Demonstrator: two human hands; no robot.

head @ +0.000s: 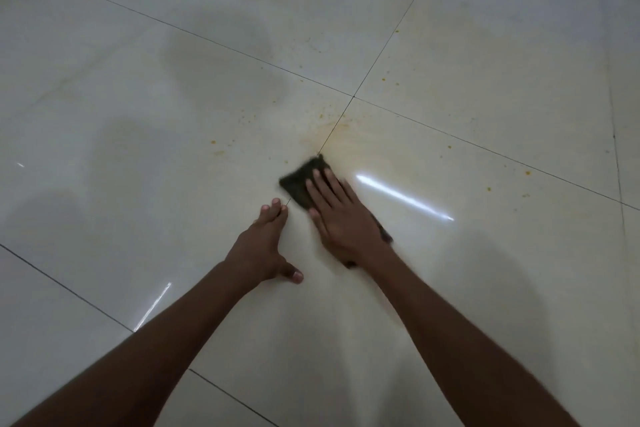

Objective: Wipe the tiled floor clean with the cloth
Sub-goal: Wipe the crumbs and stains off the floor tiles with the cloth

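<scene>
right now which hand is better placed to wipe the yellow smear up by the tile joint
The right hand. It already lies flat on the dark cloth, just short of the yellow smear. The left hand rests bare on the floor, beside the cloth.

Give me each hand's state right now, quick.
Left hand: open, holding nothing, fingers braced on the tiled floor.
Right hand: open and flat, pressing the dark cloth onto the floor, not gripping it.
</scene>
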